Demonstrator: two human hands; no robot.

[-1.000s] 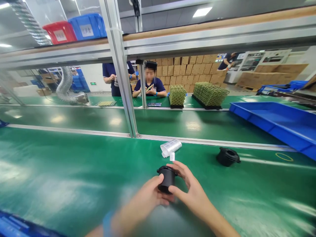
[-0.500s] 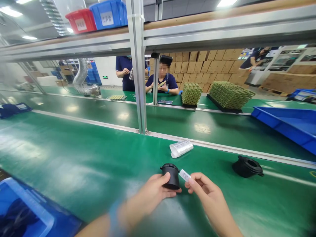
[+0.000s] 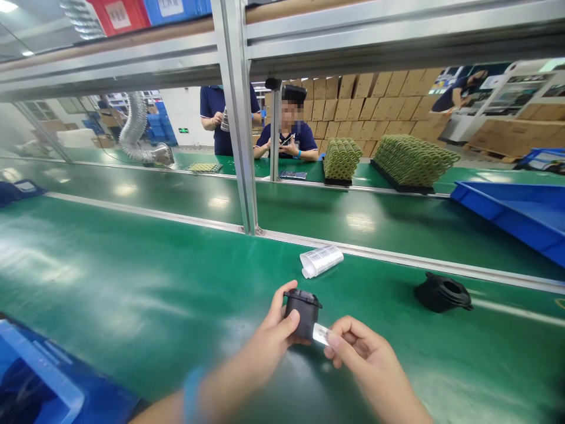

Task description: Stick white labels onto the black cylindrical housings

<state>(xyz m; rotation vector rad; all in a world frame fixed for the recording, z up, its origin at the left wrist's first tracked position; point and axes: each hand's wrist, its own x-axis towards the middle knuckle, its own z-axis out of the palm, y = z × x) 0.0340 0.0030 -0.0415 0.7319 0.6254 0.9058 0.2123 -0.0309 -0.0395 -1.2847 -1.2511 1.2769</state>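
From my remote station I found the left hand (image 3: 276,327) grasping a black part (image 3: 302,318), its thumb on the near wall and a finger up at the rim. The part was held nearly upright over the table (image 3: 154,282), between the near and far edges and right of the middle of my view. A blue band (image 3: 193,394) circled the left wrist. The right hand (image 3: 362,353) pinched a white label (image 3: 321,334) between thumb and forefinger. The label's free end was at the part's right wall, low down; I could not tell whether it touched.

A metal rail (image 3: 132,209) ran along the table's far edge. Just inside that edge, beyond the part, lay a rolled, printed sheet (image 3: 321,262). A second part (image 3: 439,294), black with a round opening, lay farther right near the same edge, well apart from both hands. A blue bin (image 3: 101,386) showed at near left; what it stood on I could not tell. Past the rail, a blue tray (image 3: 498,219) was at far right.
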